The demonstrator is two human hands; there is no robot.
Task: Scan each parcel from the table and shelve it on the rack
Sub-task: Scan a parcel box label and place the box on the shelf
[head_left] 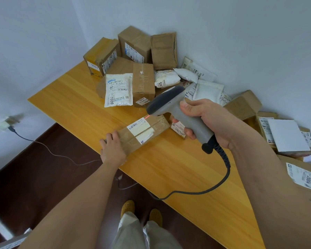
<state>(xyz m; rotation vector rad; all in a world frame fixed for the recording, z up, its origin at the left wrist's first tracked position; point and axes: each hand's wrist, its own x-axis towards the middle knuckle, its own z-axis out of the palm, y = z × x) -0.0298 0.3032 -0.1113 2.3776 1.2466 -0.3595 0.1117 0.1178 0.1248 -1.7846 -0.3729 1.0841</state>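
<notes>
1. My right hand (207,121), nearest me, grips the grey scanner (176,112) by its handle, nose pointing toward 9 o'clock.
2. My left hand (112,147) rests flat on the taped parcel (142,131), fingers relaxed.
3. A red scan dot sits at the parcel's 1 o'clock end, on the wooden table (169,168).
4. More parcels (133,65) are heaped at 12 o'clock.

The white mailer bag (119,89) reads "2009", a corner carton's sticker (93,66) "300", another box's label (306,177) "2004".
</notes>
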